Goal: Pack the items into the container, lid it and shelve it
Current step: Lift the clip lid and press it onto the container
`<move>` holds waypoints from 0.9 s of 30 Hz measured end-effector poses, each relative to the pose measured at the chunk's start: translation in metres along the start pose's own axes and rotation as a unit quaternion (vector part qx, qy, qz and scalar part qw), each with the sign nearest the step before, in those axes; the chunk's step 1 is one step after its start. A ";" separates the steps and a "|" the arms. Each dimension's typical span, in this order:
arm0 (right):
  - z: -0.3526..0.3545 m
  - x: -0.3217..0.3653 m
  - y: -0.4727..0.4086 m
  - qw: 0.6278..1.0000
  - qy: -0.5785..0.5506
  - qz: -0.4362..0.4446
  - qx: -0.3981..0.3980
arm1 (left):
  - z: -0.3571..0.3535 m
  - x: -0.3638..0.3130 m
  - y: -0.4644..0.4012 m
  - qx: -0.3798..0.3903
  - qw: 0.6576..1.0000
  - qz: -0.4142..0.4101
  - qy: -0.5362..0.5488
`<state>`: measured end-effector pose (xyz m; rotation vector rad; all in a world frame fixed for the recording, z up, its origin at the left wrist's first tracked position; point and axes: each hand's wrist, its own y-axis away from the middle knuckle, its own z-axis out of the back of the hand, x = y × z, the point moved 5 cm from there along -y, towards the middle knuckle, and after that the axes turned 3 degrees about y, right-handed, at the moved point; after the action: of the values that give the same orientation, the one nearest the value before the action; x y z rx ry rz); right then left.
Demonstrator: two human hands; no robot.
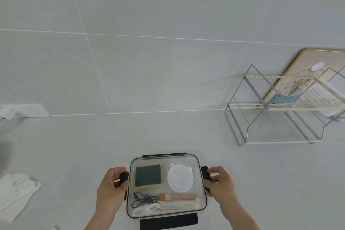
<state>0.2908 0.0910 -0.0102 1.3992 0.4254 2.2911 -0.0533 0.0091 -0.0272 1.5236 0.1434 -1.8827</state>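
Observation:
A clear rectangular container (202, 204) with a transparent lid and black latches sits on the pale counter in front of me. Inside lie a green and yellow sponge (148, 177), a round white strainer (180, 177), a wooden-handled brush (177, 196), a dark cable (143, 200) and a white cable (146, 210). My left hand (112, 185) grips the left side latch (124, 177). My right hand (219, 183) grips the right side latch (205, 172). The front latch (169, 220) and back latch (164, 154) stick outward.
A two-tier wire shelf rack (280, 110) stands at the right against the tiled wall, with a gold-rimmed tray (302, 58) leaning behind it. A white cloth (16, 192) lies at the left. A wall socket (31, 111) is at the far left.

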 end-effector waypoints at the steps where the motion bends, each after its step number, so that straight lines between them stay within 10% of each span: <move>1: 0.000 -0.002 -0.002 0.999 -0.028 -0.015 0.014 | -0.001 0.002 0.000 -0.001 1.000 0.006 0.008; 9: 0.002 -0.020 -0.007 0.975 -0.164 -0.104 0.109 | 0.002 0.023 0.000 -0.007 0.992 0.067 0.103; 18: 0.003 0.010 -0.003 0.981 0.158 0.089 -0.065 | 0.010 0.003 0.007 -0.052 0.989 -0.005 -0.142; 27: -0.019 0.005 0.005 0.986 0.128 0.076 -0.071 | -0.006 -0.011 0.020 -0.056 0.973 -0.049 -0.219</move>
<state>0.2711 0.0881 -0.0123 1.1072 0.2328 2.5809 -0.0359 0.0018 -0.0129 1.0131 0.1201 -2.2009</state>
